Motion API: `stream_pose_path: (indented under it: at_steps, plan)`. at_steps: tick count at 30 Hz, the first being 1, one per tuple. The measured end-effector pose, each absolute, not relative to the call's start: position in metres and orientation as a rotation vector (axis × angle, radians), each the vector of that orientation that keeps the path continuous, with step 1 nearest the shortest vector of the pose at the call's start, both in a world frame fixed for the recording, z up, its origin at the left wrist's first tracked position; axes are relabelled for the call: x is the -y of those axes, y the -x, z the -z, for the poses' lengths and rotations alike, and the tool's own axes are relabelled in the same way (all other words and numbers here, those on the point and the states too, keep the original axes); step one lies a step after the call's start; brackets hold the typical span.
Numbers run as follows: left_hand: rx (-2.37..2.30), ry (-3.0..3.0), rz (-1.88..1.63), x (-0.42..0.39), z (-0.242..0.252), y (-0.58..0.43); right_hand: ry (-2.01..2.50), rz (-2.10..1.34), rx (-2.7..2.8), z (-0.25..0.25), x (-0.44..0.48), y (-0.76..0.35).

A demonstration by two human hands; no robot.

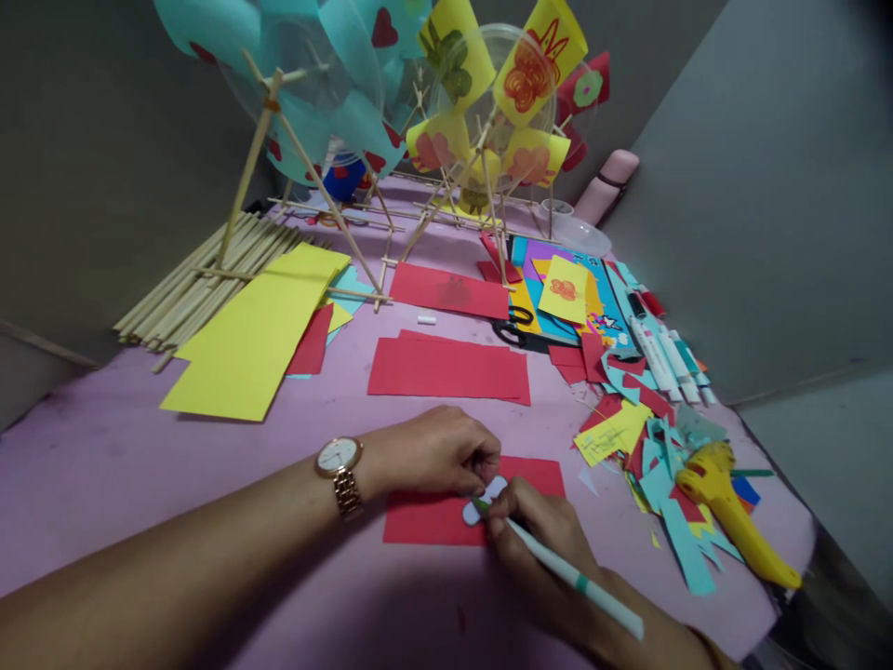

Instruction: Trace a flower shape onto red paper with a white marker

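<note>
A white marker pen (579,582) with a green band is gripped in my right hand (534,526), its tip end low over a small white flower-like paper cutout (473,514). Green colour shows on the cutout near the pen tip. My left hand (446,451), a watch on its wrist, is closed with curled fingers at the cutout's upper edge, apparently holding it down; the fingertips are partly hidden. Under the cutout lies a red paper rectangle (425,521) on the pink-covered table (313,582).
Ahead lie red paper strips (446,370) and a printed red strip (450,290). Yellow sheets (258,330) and wooden sticks (188,274) are left. Scissors (513,326), paper scraps (662,484), markers (656,358) and a yellow glue gun (739,521) lie right. Stick-framed wheels (488,93) stand behind.
</note>
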State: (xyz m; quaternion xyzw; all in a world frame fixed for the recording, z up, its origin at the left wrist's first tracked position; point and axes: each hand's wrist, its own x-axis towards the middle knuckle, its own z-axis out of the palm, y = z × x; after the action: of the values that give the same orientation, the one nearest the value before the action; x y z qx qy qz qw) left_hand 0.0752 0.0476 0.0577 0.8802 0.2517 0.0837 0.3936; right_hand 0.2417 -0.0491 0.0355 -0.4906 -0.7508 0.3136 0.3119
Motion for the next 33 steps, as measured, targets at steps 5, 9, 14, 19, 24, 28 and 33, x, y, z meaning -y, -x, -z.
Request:
stream_pose_path:
  at_steps: [5, 9, 14, 19, 24, 28, 33]
  plan:
    - [-0.649, -2.212, -0.220, -0.0475, -0.0557, -0.0757, 1.361, -0.964, 1.961, -0.0340, 0.0471, -0.2392]
    - [-0.644, -2.206, -0.227, -0.0477, -0.0545, -0.0751, 1.354, -0.993, 1.947, -0.0344, 0.0479, -0.2397]
    - [-0.639, -2.208, -0.222, -0.0477, -0.0560, -0.0748, 1.372, -0.989, 1.952, -0.0351, 0.0483, -0.2393]
    - [-0.641, -2.215, -0.222, -0.0473, -0.0560, -0.0748, 1.356, -0.965, 1.957, -0.0356, 0.0470, -0.2370]
    - [-0.638, -2.222, -0.218, -0.0475, -0.0557, -0.0748, 1.369, -0.957, 1.988, -0.0350, 0.0455, -0.2379]
    - [-0.635, -2.221, -0.216, -0.0474, -0.0567, -0.0749, 1.353, -0.997, 1.984, -0.0351, 0.0460, -0.2388]
    - [-0.634, -2.220, -0.220, -0.0469, -0.0584, -0.0749, 1.342, -1.060, 1.968, -0.0353, 0.0476, -0.2395]
